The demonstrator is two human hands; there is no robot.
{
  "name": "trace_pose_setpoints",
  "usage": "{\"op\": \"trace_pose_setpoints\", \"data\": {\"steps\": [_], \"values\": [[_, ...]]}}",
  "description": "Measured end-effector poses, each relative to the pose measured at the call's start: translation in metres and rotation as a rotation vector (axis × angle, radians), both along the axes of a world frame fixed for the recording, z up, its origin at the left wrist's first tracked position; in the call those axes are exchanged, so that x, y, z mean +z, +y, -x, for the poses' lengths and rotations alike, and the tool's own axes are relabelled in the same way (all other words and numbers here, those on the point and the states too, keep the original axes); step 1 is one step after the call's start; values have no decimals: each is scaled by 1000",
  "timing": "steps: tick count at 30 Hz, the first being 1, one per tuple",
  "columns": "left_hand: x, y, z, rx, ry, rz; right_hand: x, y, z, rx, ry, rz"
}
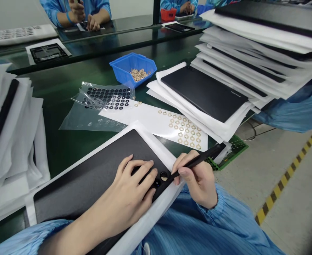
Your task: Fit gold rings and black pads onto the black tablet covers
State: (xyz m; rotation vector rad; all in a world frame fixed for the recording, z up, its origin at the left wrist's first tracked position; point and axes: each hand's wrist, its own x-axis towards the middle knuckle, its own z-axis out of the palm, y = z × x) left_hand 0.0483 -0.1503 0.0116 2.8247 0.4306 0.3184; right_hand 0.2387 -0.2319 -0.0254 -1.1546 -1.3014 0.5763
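A black tablet back cover [92,170] lies on white sheet wrapping in front of me. My left hand [132,191] rests flat on it, fingers spread near the camera corner. Two round camera openings sit by my fingertips, and a small pale piece shows in the upper one. My right hand [197,177] is closed round slim black tweezers [198,160], their tip pointing down at that corner; the very tip is hard to make out. Just beyond lies a white sheet [150,117] carrying rows of small tan ring stickers [184,129].
A blue bin [121,71] holds loose tan rings. Beside it lies clear film with black rings [109,97]. Stacks of wrapped covers stand at left [9,141] and right [241,67]. A green crate [232,152] sits below the table edge. Co-workers' hands [88,19] work across.
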Motion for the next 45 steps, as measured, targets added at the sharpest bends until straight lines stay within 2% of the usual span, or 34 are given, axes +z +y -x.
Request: {"op": "trace_pose_setpoints", "data": {"steps": [5, 8, 11, 14, 16, 18, 20, 21, 23, 27, 29, 31, 34, 38, 41, 45], "values": [[0, -1, -1, 0, 2, -2, 16, 0, -7, 65, 70, 23], [0, 0, 0, -13, 15, 2, 41, 22, -25, -41, -116, -21], [0, 2, 1, -18, 30, 19, 74, 76, -48, -188, -265, -112], [0, -1, 2, -27, 28, 28, 101, 153, -68, -268, -308, -251], [0, -2, 2, -34, 17, 20, 112, 204, -75, -350, -313, -293], [1, 1, 2, -39, 8, 1, 116, 246, -77, -390, -365, -247], [1, 16, 3, 37, 7, -7, 114, 274, -77, -338, -487, -108], [1, 29, 5, 123, 2, -10, 112, 284, -76, -311, -520, -75], [3, 64, 10, 390, -30, -24, 107, 295, -73, -282, -555, -44], [7, 143, 29, 1027, -124, -39, 100, 301, -58, -243, -582, -26], [7, 170, 37, 1261, -134, 3, 95, 302, -38, -172, -629, -3], [5, 188, 42, 1410, -116, 70, 87, 304, -10, -65, -701, 18], [2, 202, 46, 1501, -89, 171, 70, 306, 37, 108, -805, 43], [2, 214, 50, 1472, -102, 295, 50, 312, 79, 230, -868, 60], [3, 221, 50, 1436, -151, 383, 37, 318, 88, 252, -884, 62], [4, 228, 48, 1357, -257, 477, 20, 324, 86, 208, -870, 38]]}}
